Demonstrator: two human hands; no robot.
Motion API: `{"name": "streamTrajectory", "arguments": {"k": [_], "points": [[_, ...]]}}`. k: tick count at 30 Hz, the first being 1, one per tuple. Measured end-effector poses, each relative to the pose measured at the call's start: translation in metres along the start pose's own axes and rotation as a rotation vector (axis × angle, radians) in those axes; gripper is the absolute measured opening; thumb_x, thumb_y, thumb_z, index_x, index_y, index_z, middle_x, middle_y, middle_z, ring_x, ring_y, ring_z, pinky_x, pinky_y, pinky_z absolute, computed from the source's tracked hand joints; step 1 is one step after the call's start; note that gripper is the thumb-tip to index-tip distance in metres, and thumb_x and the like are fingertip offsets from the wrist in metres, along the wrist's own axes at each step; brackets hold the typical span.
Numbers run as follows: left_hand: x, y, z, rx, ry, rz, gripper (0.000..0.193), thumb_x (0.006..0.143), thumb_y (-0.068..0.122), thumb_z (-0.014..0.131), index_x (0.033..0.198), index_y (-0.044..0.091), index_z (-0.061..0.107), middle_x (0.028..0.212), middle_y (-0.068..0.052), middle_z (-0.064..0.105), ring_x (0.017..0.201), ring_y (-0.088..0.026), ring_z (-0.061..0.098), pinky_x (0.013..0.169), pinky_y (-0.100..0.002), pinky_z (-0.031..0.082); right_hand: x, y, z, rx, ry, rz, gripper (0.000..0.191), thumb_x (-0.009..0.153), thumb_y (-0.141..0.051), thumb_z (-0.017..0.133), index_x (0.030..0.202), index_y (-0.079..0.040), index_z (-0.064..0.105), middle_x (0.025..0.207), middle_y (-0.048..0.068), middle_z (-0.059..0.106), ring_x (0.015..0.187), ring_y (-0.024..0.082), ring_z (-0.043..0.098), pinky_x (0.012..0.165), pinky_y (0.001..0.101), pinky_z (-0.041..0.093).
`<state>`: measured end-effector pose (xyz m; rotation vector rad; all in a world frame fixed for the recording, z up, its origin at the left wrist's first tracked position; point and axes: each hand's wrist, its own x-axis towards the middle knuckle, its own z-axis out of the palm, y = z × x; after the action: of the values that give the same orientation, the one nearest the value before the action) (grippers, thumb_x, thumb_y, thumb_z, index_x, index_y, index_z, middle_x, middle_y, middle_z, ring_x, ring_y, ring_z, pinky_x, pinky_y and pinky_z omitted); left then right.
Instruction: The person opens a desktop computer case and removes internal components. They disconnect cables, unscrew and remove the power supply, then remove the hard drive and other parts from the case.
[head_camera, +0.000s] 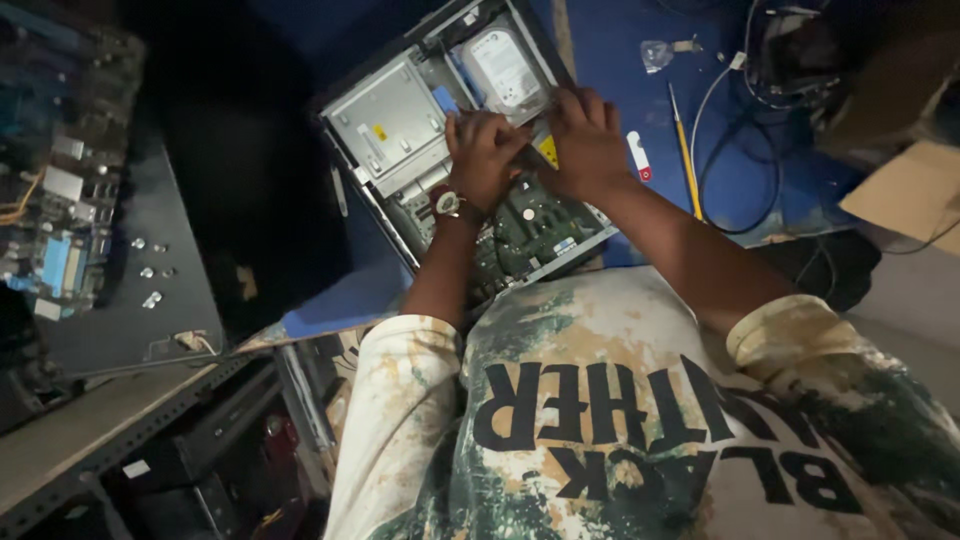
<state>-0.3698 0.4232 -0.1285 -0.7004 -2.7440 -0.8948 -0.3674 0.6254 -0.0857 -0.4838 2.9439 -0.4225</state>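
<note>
Resting under both hands (535, 150): computer case (400, 130)

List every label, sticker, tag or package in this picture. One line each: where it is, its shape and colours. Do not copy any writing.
Hard drive label: white rounded rectangle, on the drive in the open case.
Yellow sticker: small square, on the grey metal cage.
Tag: white oblong, red end, on the blue mat.
Clear bag: small, crumpled, on the mat.

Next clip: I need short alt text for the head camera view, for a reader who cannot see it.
Seen from above, a person's left hand and right hand work close together inside an open desktop computer case on a blue surface, just below its hard drive. A yellow screwdriver lies to the right.
</note>
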Motion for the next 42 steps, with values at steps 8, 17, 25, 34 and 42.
{"name": "streamTrajectory", "arguments": {"k": [8, 17, 25, 34, 42], "points": [[-0.055, 0.016, -0.036, -0.002, 0.188, -0.159, 0.034, 0.086, 0.02, 0.078, 0.118, 0.013, 0.07, 0.115, -0.013, 0.061, 0.113, -0.036, 0.056, 0.097, -0.05, 0.046, 0.022, -0.005, 0.013, -0.077, 0.023, -0.14, 0.057, 0.075, -0.045, 0.085, 0.121, -0.013, 0.072, 0.141, 0.013, 0.051, 0.133, 0.043, 0.037, 0.107, 0.0619, 0.028], [-0.11, 0.03, -0.035, -0.239, 0.154, -0.394, 0.042, 0.079, 0.016, 0.073, 0.118, 0.005, 0.061, 0.118, -0.022, 0.059, 0.111, -0.042, 0.056, 0.092, -0.052, 0.047, 0.037, -0.003, 0.018, 0.161, -0.021, -0.266, 0.04, 0.079, -0.028, 0.079, 0.117, -0.016, 0.075, 0.114, 0.006, 0.07, 0.116, 0.028, 0.06, 0.098, 0.0563, 0.027], [-0.081, 0.027, -0.033, -0.156, -0.162, -0.532, 0.042, 0.085, 0.022, 0.072, 0.125, 0.012, 0.063, 0.12, -0.016, 0.063, 0.11, -0.038, 0.062, 0.091, -0.051, 0.051, 0.05, -0.003, 0.024, 0.343, 0.004, -0.4, 0.024, 0.09, -0.016, 0.075, 0.111, -0.006, 0.075, 0.102, 0.015, 0.069, 0.097, 0.036, 0.065, 0.086, 0.0465, 0.051], [-0.047, -0.022, 0.035, 0.17, -0.279, -0.29, 0.035, 0.094, 0.018, 0.061, 0.129, 0.023, 0.065, 0.089, -0.012, 0.072, 0.074, -0.032, 0.073, 0.055, -0.048, 0.058, 0.052, -0.006, 0.018, 0.396, 0.015, -0.425, 0.021, 0.089, -0.008, 0.073, 0.109, -0.002, 0.075, 0.102, 0.019, 0.07, 0.093, 0.038, 0.066, 0.08, 0.0453, 0.054], [-0.051, -0.029, 0.02, -0.007, 0.028, -0.401, 0.027, 0.092, 0.024, 0.064, 0.118, 0.018, 0.071, 0.102, -0.012, 0.076, 0.083, -0.032, 0.074, 0.066, -0.047, 0.058, 0.052, 0.004, 0.028, 0.364, -0.021, -0.372, 0.018, 0.091, -0.009, 0.076, 0.107, -0.003, 0.076, 0.102, 0.017, 0.071, 0.095, 0.036, 0.066, 0.082, 0.0456, 0.053]]}}
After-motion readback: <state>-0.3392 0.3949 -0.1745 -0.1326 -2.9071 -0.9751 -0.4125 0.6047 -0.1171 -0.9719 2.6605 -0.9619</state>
